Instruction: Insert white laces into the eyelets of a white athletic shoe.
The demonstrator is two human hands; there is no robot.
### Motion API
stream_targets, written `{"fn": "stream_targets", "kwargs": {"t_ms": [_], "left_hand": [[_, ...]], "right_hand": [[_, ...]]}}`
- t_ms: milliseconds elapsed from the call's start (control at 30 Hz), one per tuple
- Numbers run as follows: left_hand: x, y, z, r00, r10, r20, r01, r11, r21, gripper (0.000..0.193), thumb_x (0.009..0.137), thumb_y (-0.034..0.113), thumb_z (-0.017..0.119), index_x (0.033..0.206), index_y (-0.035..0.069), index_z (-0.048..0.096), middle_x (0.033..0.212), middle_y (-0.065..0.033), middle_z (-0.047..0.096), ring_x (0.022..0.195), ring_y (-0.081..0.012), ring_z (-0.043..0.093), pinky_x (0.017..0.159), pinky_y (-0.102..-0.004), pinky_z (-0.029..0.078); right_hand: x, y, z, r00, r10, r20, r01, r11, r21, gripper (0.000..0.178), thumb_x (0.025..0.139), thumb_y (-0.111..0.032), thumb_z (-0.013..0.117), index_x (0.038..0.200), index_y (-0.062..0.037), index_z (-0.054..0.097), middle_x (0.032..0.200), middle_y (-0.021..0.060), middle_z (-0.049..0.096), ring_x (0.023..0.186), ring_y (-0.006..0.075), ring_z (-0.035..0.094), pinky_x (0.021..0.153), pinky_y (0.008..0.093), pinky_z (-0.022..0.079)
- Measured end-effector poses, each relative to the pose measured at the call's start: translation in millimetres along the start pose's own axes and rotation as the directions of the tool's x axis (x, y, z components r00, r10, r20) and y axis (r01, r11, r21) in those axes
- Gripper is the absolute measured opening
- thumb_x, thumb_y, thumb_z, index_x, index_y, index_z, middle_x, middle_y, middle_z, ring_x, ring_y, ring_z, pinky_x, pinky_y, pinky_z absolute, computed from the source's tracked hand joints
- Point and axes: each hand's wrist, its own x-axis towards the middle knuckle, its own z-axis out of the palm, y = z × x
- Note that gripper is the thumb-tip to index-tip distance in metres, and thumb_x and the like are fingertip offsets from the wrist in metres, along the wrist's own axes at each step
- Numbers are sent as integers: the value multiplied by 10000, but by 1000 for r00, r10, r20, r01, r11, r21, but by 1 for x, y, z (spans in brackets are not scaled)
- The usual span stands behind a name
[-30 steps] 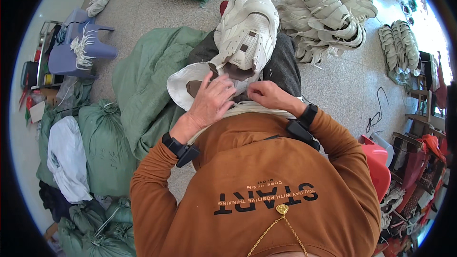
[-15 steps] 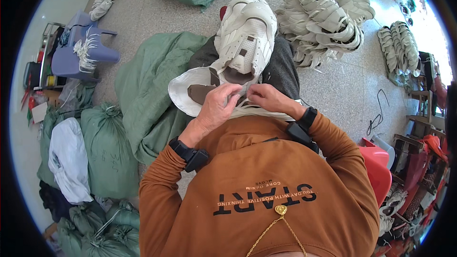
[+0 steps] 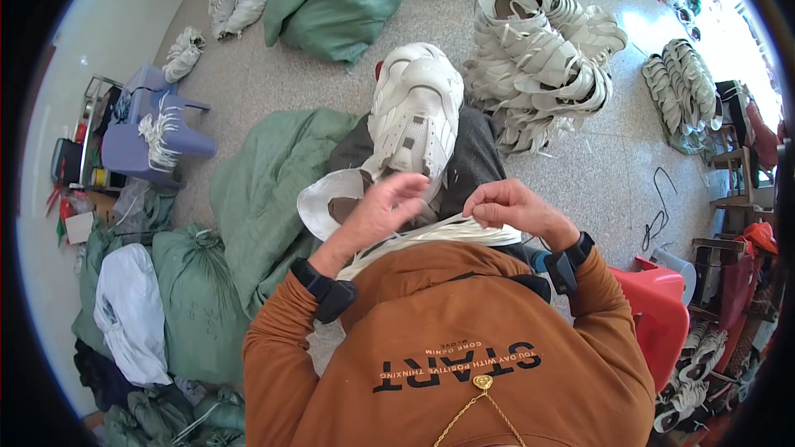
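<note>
White shoe uppers (image 3: 414, 107), nested in a stack, lie along my lap with their perforated lacing part toward me. Another white upper with a brown lining (image 3: 313, 208) rests at their near left. Over the near end of the stack, my left hand (image 3: 385, 208) is open, fingers stretched and slightly blurred. To its right, apart from the shoes, my right hand (image 3: 517, 208) is closed with fingertips pinched together; what they hold, if anything, cannot be made out. A bundle of white laces (image 3: 431, 236) lies across my lap just below both hands.
A tall pile of white uppers (image 3: 538, 57) stands on the floor ahead right. Green cloth (image 3: 273, 182) spreads at my left, beside full green sacks (image 3: 199, 306). A purple stool (image 3: 153, 136) holds more laces, and a red stool (image 3: 650, 314) is at my right.
My hands were together at the near end of the uppers. The right has moved away rightward, and the left has lifted with its fingers straightened. The view has shifted slightly.
</note>
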Motion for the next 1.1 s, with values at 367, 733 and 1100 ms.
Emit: {"fn": "stream_targets", "kwargs": {"t_ms": [367,733,1100], "left_hand": [[-7,38,-69,966,-183,-183,147,970,-193,160,968,167,639,861,61,690,680,68,580,544,-11,454,476,-190,337],[-11,-2,-46,987,122,-105,50,387,921,234,855,231,706,760,34,623,707,-154,645,668,-381,635,586,-471,481],[30,19,-21,962,271,10,-99,313,944,198,793,170,763,864,43,630,754,-122,624,757,-318,643,700,-418,501]], "right_hand": [[-71,-2,-42,964,-46,-263,23,996,-88,235,974,-178,584,817,-15,645,704,6,580,559,87,464,523,225,374],[-102,25,-110,576,-533,-621,775,114,621,263,1045,-257,493,844,-89,506,926,24,545,906,184,522,1039,387,390],[-122,76,-221,312,-180,-933,928,268,259,149,1014,-208,582,976,-68,548,835,0,520,682,105,459,623,250,410]]}}
